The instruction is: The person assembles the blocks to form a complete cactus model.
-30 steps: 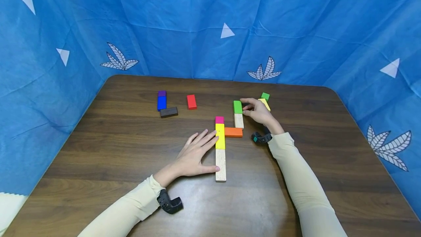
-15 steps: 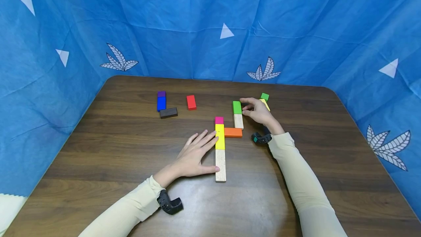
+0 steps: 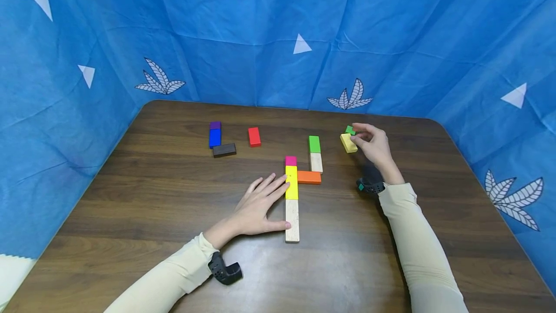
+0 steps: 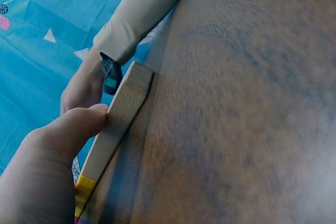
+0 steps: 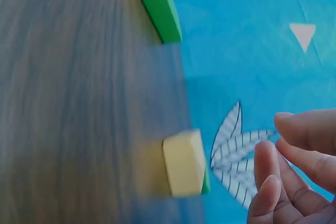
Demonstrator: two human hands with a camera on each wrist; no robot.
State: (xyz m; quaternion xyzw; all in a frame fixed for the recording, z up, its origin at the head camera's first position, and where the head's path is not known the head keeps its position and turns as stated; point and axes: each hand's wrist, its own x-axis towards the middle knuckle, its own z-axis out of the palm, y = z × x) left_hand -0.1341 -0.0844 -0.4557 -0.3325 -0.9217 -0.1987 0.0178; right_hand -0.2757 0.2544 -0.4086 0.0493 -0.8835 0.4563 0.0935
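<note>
Left hand spread, I touch a plain wooden block; my right hand, thumb and forefinger parted, hovers beside the pale yellow block on the worktop.

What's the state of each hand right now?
Left hand: open, thumb against the long pale wooden block.
Right hand: open, holding nothing, near the pale yellow block.

Makeshift tabletop booth; the kind of building cannot be told. A dark wood-grain table is enclosed from nine through twelve to three o'clock by creased blue fabric printed with leaves and white triangles.
</note>
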